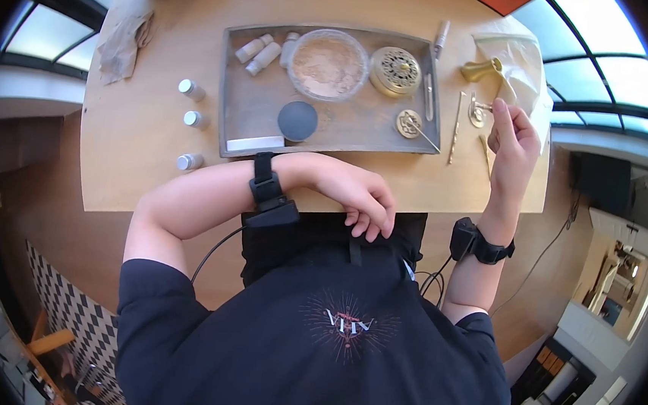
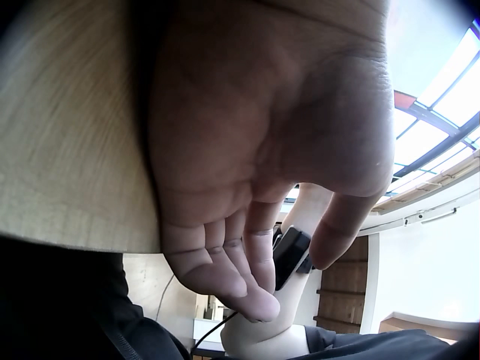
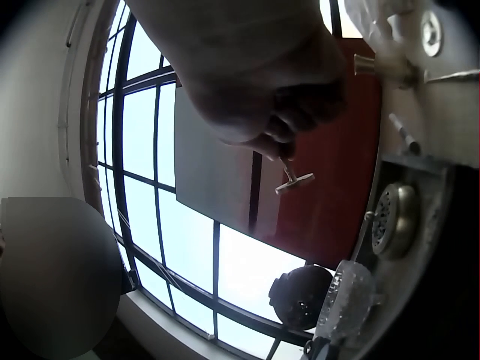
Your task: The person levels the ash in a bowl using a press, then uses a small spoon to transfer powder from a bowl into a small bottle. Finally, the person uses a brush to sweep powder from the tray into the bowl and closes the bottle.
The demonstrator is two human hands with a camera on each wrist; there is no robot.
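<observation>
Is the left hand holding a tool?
No, the left hand hangs loosely curled, with nothing visible in its fingers.

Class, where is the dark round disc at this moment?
In the head view, the dark round disc lies inside the grey tray, near the person's side, between the tub of powder beyond it and the white block to its near left.

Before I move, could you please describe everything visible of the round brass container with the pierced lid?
The round container looks like brass, with smooth low sides, a small knob and a pierced lid in place. It sits upright toward the right end of the gray tray, beside the tub of powder; whether they touch is unclear. Neither the left hand nor the right hand touches it.
</observation>
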